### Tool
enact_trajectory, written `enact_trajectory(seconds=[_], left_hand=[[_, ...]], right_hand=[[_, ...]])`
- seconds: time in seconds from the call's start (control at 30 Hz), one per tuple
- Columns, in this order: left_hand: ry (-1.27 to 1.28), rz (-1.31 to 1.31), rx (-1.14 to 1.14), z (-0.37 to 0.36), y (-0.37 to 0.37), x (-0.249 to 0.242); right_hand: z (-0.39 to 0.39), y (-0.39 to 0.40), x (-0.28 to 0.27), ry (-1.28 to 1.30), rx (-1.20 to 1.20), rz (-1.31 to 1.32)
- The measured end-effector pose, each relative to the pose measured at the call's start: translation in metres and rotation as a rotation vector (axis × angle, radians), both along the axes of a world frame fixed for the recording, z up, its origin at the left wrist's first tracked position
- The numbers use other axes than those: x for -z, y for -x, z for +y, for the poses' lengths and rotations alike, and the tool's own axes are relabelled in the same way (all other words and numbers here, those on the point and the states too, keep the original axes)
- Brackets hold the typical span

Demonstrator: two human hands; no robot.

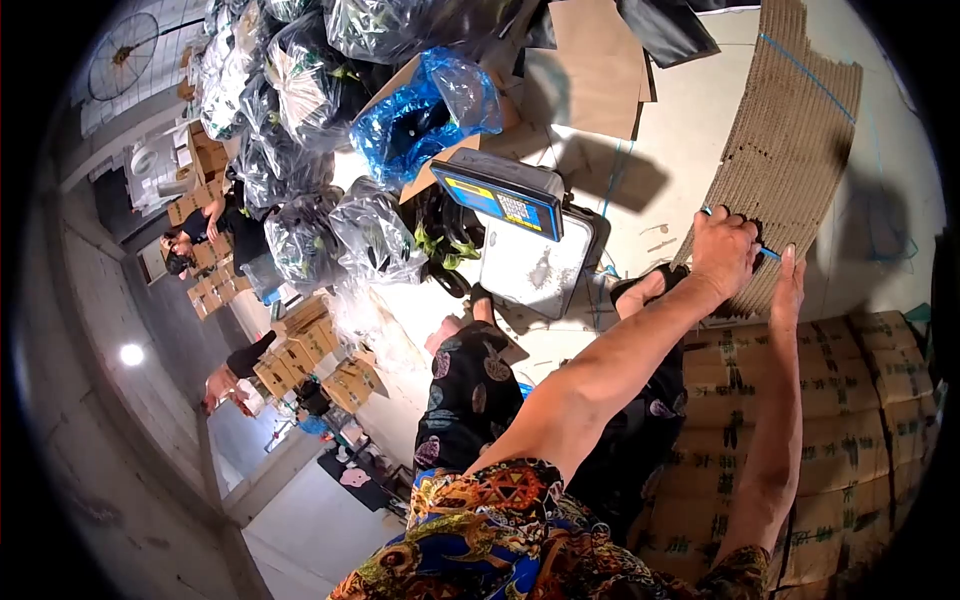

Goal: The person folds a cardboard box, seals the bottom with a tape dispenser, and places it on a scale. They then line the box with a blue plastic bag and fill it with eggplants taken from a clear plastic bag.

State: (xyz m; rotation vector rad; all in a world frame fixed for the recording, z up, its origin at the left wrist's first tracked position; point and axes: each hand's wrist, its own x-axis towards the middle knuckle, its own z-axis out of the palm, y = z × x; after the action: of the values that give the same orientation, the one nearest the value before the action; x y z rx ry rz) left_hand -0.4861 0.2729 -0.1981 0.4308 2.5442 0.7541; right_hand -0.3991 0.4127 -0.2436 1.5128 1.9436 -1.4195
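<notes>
While my left hand [722, 255] is closed on a blue strap [769, 253] around a bundle of cardboard [790, 150] at two o'clock, my right hand [787, 290] is just beside it, fingers pointing up at the strap; whether they pinch it I cannot tell. A second blue band [808, 78] crosses the bundle's far end. Close by its near end, at four o'clock, a pile of printed cartons [810, 440] crowds in under my right arm. Toward one o'clock, nearer the middle, sits a scale [540, 265], with my right foot [637, 294] between it and the bundle; farther out that way lies a brown sheet [598, 60]. At half past eleven there's a box lined with a blue bag [425, 120], and stuffed clear bags [300, 235] heap up around ten. Past them, another person [235, 235] is bent near more cartons.
</notes>
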Motion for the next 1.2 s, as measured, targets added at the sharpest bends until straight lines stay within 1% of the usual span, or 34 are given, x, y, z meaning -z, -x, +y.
enact_trajectory(seconds=[0.1,0.17,0.27,0.3,0.33,0.37,0.4,0.47,0.53,0.57,0.6,0.63,0.67,0.77,0.87,0.9,0.93,1.0,1.07,1.13,1.2], left_hand=[[-0.025,-0.017,-0.011,-0.001,0.003,-0.001],[-0.028,-0.031,-0.007,-0.002,0.001,0.001],[-0.084,0.014,0.015,-0.005,-0.003,0.002],[-0.122,-0.036,0.017,-0.010,-0.002,-0.008],[-0.133,-0.051,0.011,-0.014,-0.004,-0.013],[-0.139,-0.069,0.003,-0.019,-0.007,-0.019],[-0.141,-0.091,-0.007,-0.027,-0.011,-0.021],[-0.163,-0.050,-0.031,-0.054,-0.021,-0.019],[-0.160,0.014,-0.078,-0.087,-0.021,-0.024],[-0.174,0.053,-0.092,-0.105,-0.020,-0.022],[-0.191,0.093,-0.106,-0.121,-0.016,-0.021],[-0.219,0.117,-0.136,-0.136,-0.010,-0.029],[-0.197,0.124,-0.155,-0.150,-0.010,-0.028],[-0.159,0.151,-0.135,-0.181,-0.004,-0.048],[-0.184,0.115,-0.176,-0.205,-0.013,-0.052],[-0.196,0.088,-0.181,-0.213,-0.023,-0.046],[-0.201,0.024,-0.213,-0.217,-0.029,-0.049],[-0.311,0.076,-0.171,-0.226,-0.040,-0.059],[-0.305,0.025,-0.058,-0.248,-0.038,-0.104],[-0.439,-0.070,-0.084,-0.298,-0.055,-0.127],[-0.296,-0.196,-0.054,-0.368,-0.085,-0.153]], right_hand=[[0.011,-0.007,0.015,0.023,-0.025,0.003],[0.007,-0.009,0.022,0.111,-0.015,0.089],[0.014,-0.016,0.024,0.177,0.028,0.227],[0.009,-0.020,0.029,0.109,0.078,0.197],[-0.004,-0.014,0.023,0.046,0.128,0.171],[-0.010,-0.013,0.010,0.086,0.130,0.179],[-0.019,-0.017,0.015,0.100,0.208,0.144],[-0.046,-0.034,0.023,0.182,0.234,0.242],[-0.095,-0.015,-0.016,0.225,0.253,0.188],[-0.113,-0.015,-0.011,0.221,0.271,0.210],[-0.131,-0.008,-0.015,0.207,0.257,0.247],[-0.144,-0.004,-0.014,0.219,0.248,0.223],[-0.156,0.000,-0.014,0.235,0.231,0.193],[-0.185,0.010,-0.024,0.244,0.155,0.233],[-0.200,0.005,-0.024,0.340,0.073,0.261],[-0.204,0.006,-0.030,0.324,0.084,0.224],[-0.205,-0.001,-0.019,0.185,0.035,0.110],[-0.197,-0.010,-0.013,0.264,-0.052,0.175],[-0.203,-0.018,-0.032,0.246,-0.010,0.235],[-0.225,-0.023,-0.080,0.236,-0.057,0.176],[-0.239,-0.079,-0.095,0.074,-0.387,0.255]])
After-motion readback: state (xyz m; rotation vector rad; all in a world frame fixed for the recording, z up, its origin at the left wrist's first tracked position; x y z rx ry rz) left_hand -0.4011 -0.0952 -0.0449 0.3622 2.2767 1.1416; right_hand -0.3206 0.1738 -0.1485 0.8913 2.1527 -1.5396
